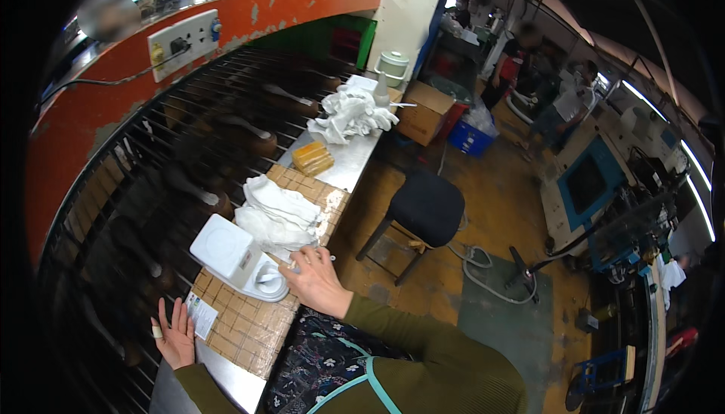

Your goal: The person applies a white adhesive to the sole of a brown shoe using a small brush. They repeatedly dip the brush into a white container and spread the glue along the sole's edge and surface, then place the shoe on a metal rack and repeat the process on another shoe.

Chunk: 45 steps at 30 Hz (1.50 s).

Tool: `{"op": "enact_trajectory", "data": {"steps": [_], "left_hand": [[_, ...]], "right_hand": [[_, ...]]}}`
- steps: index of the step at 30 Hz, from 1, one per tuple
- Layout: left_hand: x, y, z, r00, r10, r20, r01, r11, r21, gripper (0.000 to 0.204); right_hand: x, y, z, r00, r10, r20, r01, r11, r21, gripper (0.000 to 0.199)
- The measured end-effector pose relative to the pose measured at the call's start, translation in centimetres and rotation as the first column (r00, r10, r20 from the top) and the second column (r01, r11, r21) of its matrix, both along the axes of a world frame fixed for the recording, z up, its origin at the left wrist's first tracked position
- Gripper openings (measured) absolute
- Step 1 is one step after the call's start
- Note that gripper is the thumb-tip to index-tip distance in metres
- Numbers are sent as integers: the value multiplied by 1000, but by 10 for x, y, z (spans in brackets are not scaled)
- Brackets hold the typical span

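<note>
My left hand (176,335) lies palm up at the bench's near left end, fingers apart and nothing in it. A white band circles one of its fingers. Next to it is a small white printed card (202,316). My right hand (317,280) reaches to the right end of a white plastic device (224,246) that has a flat block at one end and a round well at the other. Its fingers are bent together beside the well; whatever they pinch is too small to name. A crumpled white cloth (276,212) lies just beyond the device.
A checked brown sheet (240,331) covers part of the narrow metal bench. Farther along sit a yellow block (313,158), white gloves or cloths (349,116) and a grey-green canister (393,65). Dark metal bars (162,187) run along the left. A black stool (425,208) stands right.
</note>
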<state>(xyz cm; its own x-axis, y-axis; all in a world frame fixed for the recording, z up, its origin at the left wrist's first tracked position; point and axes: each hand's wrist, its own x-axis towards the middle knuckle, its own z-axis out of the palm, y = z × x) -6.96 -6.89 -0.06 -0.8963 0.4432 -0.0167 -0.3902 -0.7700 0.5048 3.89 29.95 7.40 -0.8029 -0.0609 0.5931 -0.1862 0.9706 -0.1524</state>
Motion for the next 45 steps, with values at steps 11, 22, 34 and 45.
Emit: {"op": "enact_trajectory", "data": {"steps": [11, 22, 34, 45], "left_hand": [[13, 9, 6, 994, 106, 35, -104, 993, -56, 70], [27, 11, 22, 987, 160, 4, -157, 974, -163, 65], [27, 16, 22, 987, 104, -122, -147, 891, -430, 50], [27, 18, 22, 982, 126, -144, -176, 889, -423, 53]], "right_hand": [[39, -86, -15, 579, 815, 23, -679, 498, -539, 8], [47, -126, -52, 394, 915, 89, -709, 364, -604, 12], [42, -122, -58, 378, 916, 133, -576, 345, -741, 29], [45, -125, -46, 419, 896, 148, -565, 385, -729, 15]]}}
